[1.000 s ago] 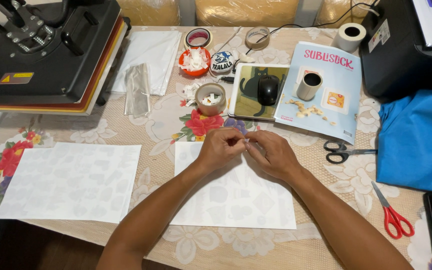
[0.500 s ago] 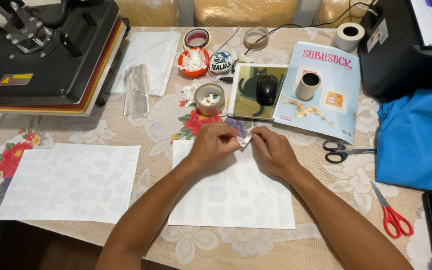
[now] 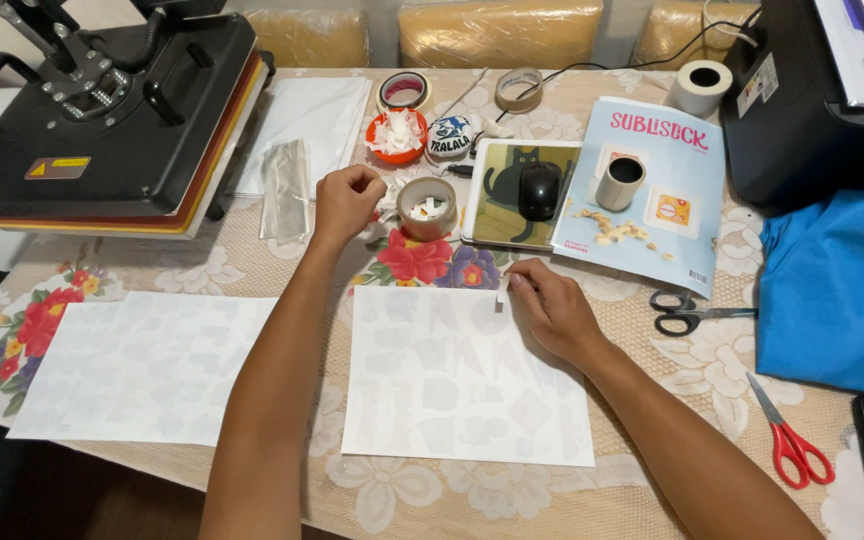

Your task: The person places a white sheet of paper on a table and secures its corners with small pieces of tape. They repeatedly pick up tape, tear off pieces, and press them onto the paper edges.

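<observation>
- Paper strip (image 3: 501,292), small and white, is pinched between thumb and fingers of the right hand (image 3: 550,312), at the top edge of the right-hand white sheet (image 3: 467,375) on the desk (image 3: 652,370).
- Right hand rests on that sheet's upper right corner, fingers pressed together on the strip.
- Left hand (image 3: 346,200) is up near the tape roll (image 3: 427,207), fingers curled into a loose fist; whether they hold anything I cannot tell.
- Tape roll stands just right of the left hand, with white scraps inside it.
- Orange bowl (image 3: 396,134) of white scraps sits behind it, near a second tape ring (image 3: 404,90).
- Second white sheet (image 3: 142,365) lies to the left, well apart from the first.
- Heat press (image 3: 102,110), black, fills the desk's far left corner.
- Black mouse (image 3: 539,190) lies on a cat-picture pad (image 3: 512,180), beside a light blue booklet (image 3: 652,190) bearing a mug (image 3: 619,181).
- Black-handled scissors (image 3: 687,312) and red-handled scissors (image 3: 792,440) lie to the right, near blue cloth (image 3: 837,290).
</observation>
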